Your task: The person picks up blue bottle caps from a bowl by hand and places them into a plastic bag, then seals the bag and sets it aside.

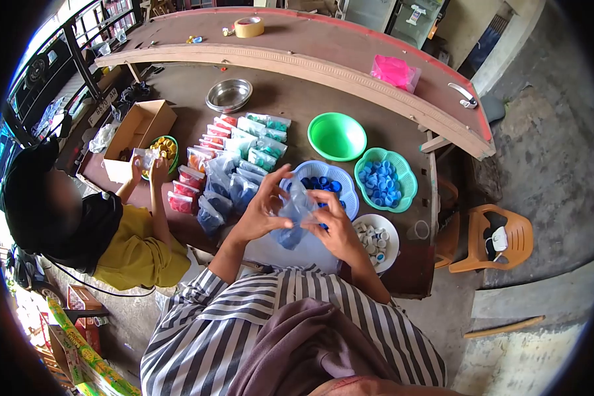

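Note:
Between my hands is a clear plastic bag (292, 221) with blue pieces visible through its lower part. My left hand (263, 210) grips the bag's left side between thumb and fingers. On the opposite side, the fingers of my right hand (333, 228) pinch the bag near its top. Just beyond them sits a light blue scalloped basket (351, 179) of dark blue bottle caps, partly hidden by the bag and hands. Filled bags of blue caps (243, 191) lie left of my left hand. A white bowl (393, 245) of whitish caps stands right of my right hand.
A green basket (410, 173) holds light blue caps, near a bright green basin (336, 136). Red bags (191, 177) and teal bags (263, 158) form rows. A co-worker (132, 244) handles a bag at left by a cardboard box (145, 129). The raised shelf (323, 36) bounds the back.

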{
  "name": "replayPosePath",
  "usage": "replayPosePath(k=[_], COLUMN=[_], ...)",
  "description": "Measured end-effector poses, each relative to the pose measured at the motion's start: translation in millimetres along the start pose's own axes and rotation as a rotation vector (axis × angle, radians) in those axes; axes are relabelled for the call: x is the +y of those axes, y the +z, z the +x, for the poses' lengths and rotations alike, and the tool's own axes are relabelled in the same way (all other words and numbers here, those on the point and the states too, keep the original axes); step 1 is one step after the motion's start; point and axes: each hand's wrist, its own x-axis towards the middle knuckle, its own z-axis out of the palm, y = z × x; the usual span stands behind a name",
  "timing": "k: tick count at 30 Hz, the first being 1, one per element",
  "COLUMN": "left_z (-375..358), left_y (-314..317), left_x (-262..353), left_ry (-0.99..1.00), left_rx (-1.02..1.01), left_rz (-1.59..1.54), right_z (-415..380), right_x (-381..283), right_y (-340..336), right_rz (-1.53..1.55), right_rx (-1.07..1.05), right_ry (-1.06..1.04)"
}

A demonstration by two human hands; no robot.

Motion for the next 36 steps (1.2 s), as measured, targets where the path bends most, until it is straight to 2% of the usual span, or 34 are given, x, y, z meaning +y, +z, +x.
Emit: replayPosePath(k=[2, 3, 5, 6, 8, 9, 10, 11, 12, 14, 17, 18, 20, 22, 24, 26, 28, 30, 32, 34, 36], left_z=[2, 0, -8, -10, -12, -15, -16, -16, -17, -17, -12, -10, -7, -4, 1, 5, 4, -3, -8, -8, -1], left_y=[10, 15, 30, 38, 53, 59, 65, 70, 70, 65, 55, 53, 50, 48, 49, 51, 51, 49, 45, 39, 35], left_x=[-26, -45, -73, -68, -52, -60, -71, -81, -83, -85, -68, -66, -69, -70, -69, -69, -72, -83, -89, -87, -81], left_ry=[0.13, -0.031, -0.101, -0.096, -0.408, -0.412, -0.328, -0.243, -0.242, -0.394, -0.365, -0.371, -0.376, -0.362, -0.323, -0.287, -0.31, -0.315, -0.273, -0.358, -0.411], left_rx=[-0.02, -0.171, -0.349, -0.352, -0.473, -0.487, -0.487, -0.484, -0.494, -0.469, -0.456, -0.478, -0.49, -0.521, -0.533, -0.542, -0.585, -0.575, -0.508, -0.423, -0.348], left_rz=[-0.293, -0.326, -0.085, -0.084, -0.226, -0.224, -0.235, -0.248, -0.249, -0.317, -0.225, -0.148, -0.089, -0.02, 0.06, 0.133, 0.201, 0.151, 0.108, -0.02, -0.111], right_z=[-4, -6, -9, -10, -14, -14, -14, -17, -21, -31, -39, -40, -39, -29, -21, -17, -9, -3, -6, -10, -21], right_x=[-8, -12, -15, -15, -14, -10, -5, -1, 3, 30, 59, 50, 44, 28, 32, 43, 59, 57, 66, 69, 94], right_y=[-6, -9, -15, -19, -29, -33, -41, -49, -60, -84, -103, -114, -125, -117, -97, -90, -91, -109, -129, -131, -111], right_rz=[0.019, 0.033, 0.036, 0.032, -0.029, -0.018, -0.134, -0.141, -0.148, -0.182, 0.228, 0.281, 0.058, -0.14, -0.102, 0.132, 0.072, 0.339, 0.41, 0.461, 0.503], right_rx=[0.05, 0.081, 0.113, 0.115, 0.03, 0.063, 0.093, 0.141, 0.186, 0.21, 0.457, 0.473, 0.404, 0.288, 0.194, -0.001, 0.129, 0.516, 0.753, 0.762, 0.605], right_ry=[-0.01, -0.036, -0.055, -0.057, -0.002, 0.004, -0.058, 0.007, 0.068, 0.037, 0.1, 0.199, 0.136, 0.187, 0.183, 0.381, 0.351, 0.352, 0.308, 0.372, 0.471])
